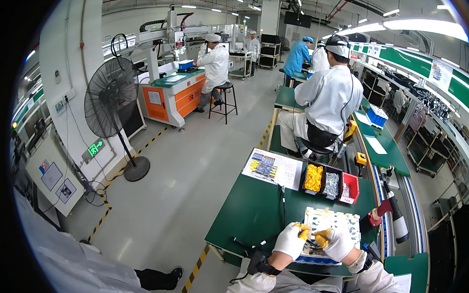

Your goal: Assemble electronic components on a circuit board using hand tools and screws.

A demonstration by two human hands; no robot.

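Both my hands work close together over a white tray (345, 221) that holds small light and teal parts in rows. My left hand (291, 241), in a white glove with yellow finger covers, has its fingers pinched at the tray's near left side. Facing it, my right hand (337, 244) wears the same kind of glove and is also closed, thumb and fingertips together. A small dark thing shows between the fingertips, too small and too covered to name. Blue edging runs below the tray's near side.
Beyond the tray stand a black bin of yellow parts (313, 178), a black bin of clear-looking parts (332, 185) and a red bin (351, 188). A printed sheet (273, 166) and dark cables (254, 247) lie left. A black-and-white cylindrical tool (397, 215) stands right. A co-worker (332, 94) sits ahead.
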